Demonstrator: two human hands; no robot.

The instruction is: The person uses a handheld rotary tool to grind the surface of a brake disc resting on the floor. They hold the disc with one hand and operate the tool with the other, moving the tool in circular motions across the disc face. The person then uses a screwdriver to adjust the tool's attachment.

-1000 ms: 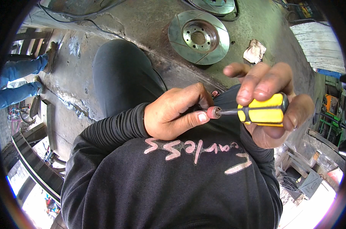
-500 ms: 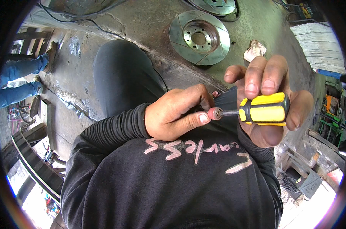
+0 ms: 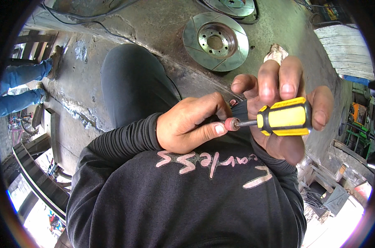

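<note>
My left hand (image 3: 191,122) pinches a small reddish cylindrical piece (image 3: 232,124) between thumb and curled forefinger. The thin shaft of a stubby yellow-and-black screwdriver (image 3: 286,118) meets the open end of that piece; its tip is hidden there. My right hand (image 3: 284,91) is loosely curled about the screwdriver's handle, which lies over the palm. Its fingertips stand bent and spread around the handle, and dark grime shows on them. Both hands are in front of my chest, over the dark sweatshirt (image 3: 187,198).
A slotted brake disc (image 3: 191,39) lies on the concrete beyond my hands, with a second disc (image 3: 241,6) farther off. Near them is a crumpled pale cloth or paper (image 3: 275,53). A black cable (image 3: 100,25) crosses the floor. Someone's jeans-clad legs (image 3: 26,80) are at left.
My right hand has shifted slightly left, its fingers opening a little around the handle. The screwdriver's handle has turned a bit about its axis. My left hand and the reddish piece have barely moved.
</note>
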